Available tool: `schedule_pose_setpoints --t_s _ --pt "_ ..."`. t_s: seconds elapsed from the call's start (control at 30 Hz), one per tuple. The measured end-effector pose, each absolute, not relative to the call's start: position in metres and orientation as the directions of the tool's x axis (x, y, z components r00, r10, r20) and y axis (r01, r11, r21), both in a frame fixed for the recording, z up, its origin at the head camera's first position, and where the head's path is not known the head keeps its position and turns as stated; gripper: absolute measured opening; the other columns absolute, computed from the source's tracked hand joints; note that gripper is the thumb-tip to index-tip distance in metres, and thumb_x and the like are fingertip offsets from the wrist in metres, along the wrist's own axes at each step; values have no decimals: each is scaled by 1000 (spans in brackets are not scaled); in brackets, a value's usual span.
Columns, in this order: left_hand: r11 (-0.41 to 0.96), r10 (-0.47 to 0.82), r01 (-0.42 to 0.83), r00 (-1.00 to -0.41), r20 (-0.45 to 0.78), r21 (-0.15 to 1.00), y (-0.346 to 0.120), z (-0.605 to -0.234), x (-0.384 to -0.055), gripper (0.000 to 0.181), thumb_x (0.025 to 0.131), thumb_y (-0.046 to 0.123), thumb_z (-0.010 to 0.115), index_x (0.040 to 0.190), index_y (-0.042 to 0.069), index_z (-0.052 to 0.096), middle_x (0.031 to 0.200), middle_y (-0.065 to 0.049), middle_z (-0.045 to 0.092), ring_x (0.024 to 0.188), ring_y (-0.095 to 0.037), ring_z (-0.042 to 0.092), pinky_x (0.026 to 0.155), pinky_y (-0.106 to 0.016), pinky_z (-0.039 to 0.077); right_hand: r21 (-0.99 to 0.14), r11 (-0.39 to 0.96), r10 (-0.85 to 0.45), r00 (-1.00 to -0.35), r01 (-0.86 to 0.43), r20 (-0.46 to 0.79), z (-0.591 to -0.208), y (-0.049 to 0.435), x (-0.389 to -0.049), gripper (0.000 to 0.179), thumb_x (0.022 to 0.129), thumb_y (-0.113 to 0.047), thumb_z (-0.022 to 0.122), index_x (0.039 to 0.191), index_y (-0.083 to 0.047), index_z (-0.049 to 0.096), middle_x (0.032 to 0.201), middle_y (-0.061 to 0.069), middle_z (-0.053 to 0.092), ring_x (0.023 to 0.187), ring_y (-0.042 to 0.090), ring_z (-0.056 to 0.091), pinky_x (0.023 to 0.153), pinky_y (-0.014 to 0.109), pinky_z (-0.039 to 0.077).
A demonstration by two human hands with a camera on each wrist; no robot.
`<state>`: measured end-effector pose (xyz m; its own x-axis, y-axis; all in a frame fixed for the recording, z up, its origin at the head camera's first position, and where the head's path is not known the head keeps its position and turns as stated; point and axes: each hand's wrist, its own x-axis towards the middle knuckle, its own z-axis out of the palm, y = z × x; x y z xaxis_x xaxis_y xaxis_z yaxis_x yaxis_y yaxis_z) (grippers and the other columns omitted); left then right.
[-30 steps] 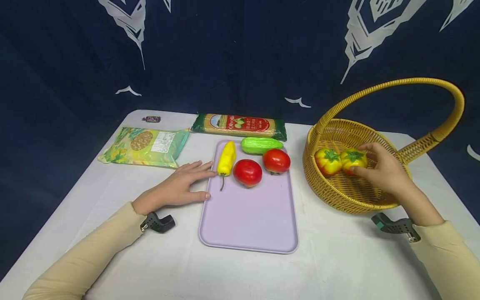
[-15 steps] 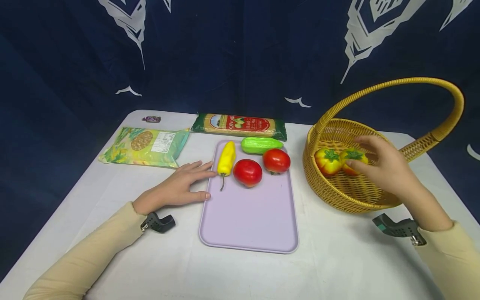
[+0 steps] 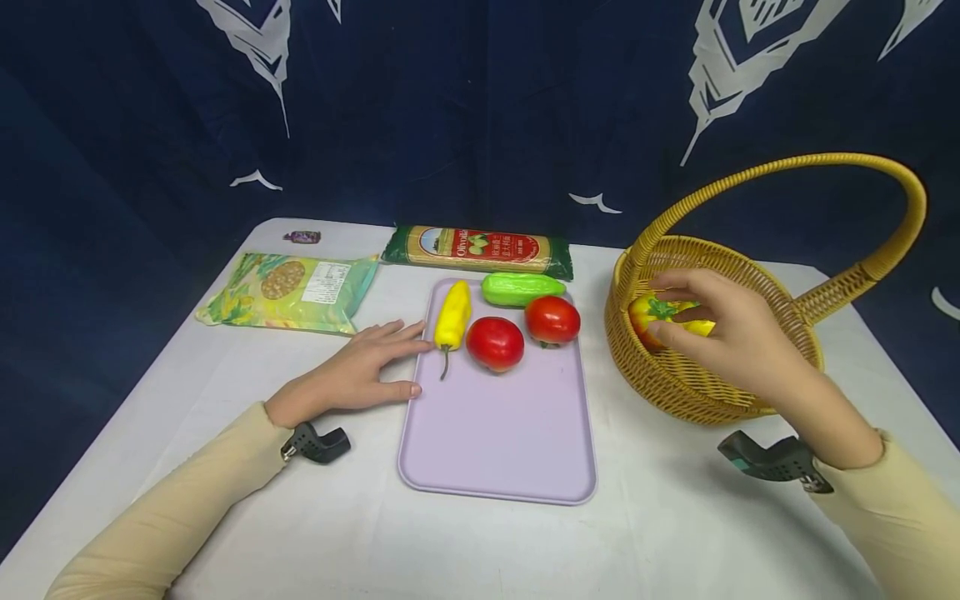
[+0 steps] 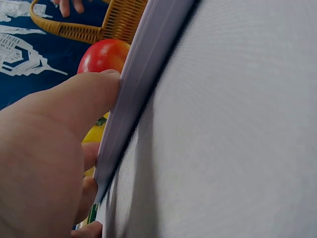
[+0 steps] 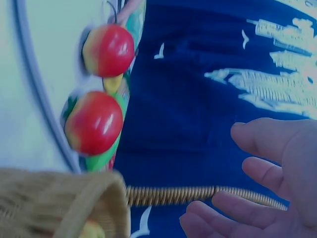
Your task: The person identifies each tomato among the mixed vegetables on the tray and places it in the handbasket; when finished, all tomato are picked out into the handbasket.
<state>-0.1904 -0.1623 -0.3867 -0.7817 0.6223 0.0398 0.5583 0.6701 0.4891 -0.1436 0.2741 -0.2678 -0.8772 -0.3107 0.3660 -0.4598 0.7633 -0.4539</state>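
My left hand (image 3: pixel 352 371) lies with fingers spread at the left edge of a lilac tray (image 3: pixel 498 442), its thumb against the rim in the left wrist view. Close to its fingertips is a yellow pepper (image 3: pixel 453 317). Two red tomatoes (image 3: pixel 495 344) and a green cucumber (image 3: pixel 522 289) share the tray. Over the wicker basket (image 3: pixel 648 379) hovers my right hand (image 3: pixel 738 329), fingers and thumb apart and holding nothing. Beneath it sit two yellow-red tomatoes; the left one (image 3: pixel 642 315) shows more, while the right one (image 3: pixel 701 327) is mostly hidden by the hand.
The basket's tall handle (image 3: pixel 795 161) arches above its right and back side. Behind the tray lies a spaghetti packet (image 3: pixel 480 250). A green-yellow bag (image 3: pixel 292 292) and a small purple item (image 3: pixel 302 237) are at the back left. A dark blue curtain (image 3: pixel 450 108) hangs behind the table.
My right hand has let go of the right yellow-red tomato, lifted off it and shifted left above the left one. My left hand has stayed in place.
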Motion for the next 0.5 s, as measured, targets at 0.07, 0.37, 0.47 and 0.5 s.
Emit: schedule_pose_setpoints --t_s 0.07,0.37,0.47,0.5 --pt "667 625 562 -780 44 489 -162 -387 -191 62 90 43 72 146 21 57 166 -10 36 153 -48 27 122 -71 19 -440 751 -342 -860 -492 378 -266 267 -144 45 83 -4 81 125 -5 66 120 12 71 95 -23 51 78 -2 47" --pt "662 629 568 -776 48 489 -162 -387 -191 63 90 43 72 146 20 57 166 -10 36 153 -48 27 122 -71 20 -439 689 -450 -816 -576 364 -268 235 -153 43 85 -5 78 125 -5 65 122 11 70 103 25 70 82 28 63" --pt "665 627 563 -778 42 491 -162 -387 -191 62 91 43 72 147 20 57 166 -10 35 153 -48 27 122 -71 19 -462 680 -470 -822 -569 322 -273 222 -158 42 86 -6 77 127 -6 64 125 12 68 105 29 71 81 46 63" --pt "666 627 562 -778 42 490 -162 -387 -190 62 91 43 72 147 21 57 166 -10 35 153 -48 27 122 -71 19 -475 674 -476 -825 -565 307 -276 218 -160 43 87 -7 77 128 -6 64 127 13 68 107 30 71 82 46 63"
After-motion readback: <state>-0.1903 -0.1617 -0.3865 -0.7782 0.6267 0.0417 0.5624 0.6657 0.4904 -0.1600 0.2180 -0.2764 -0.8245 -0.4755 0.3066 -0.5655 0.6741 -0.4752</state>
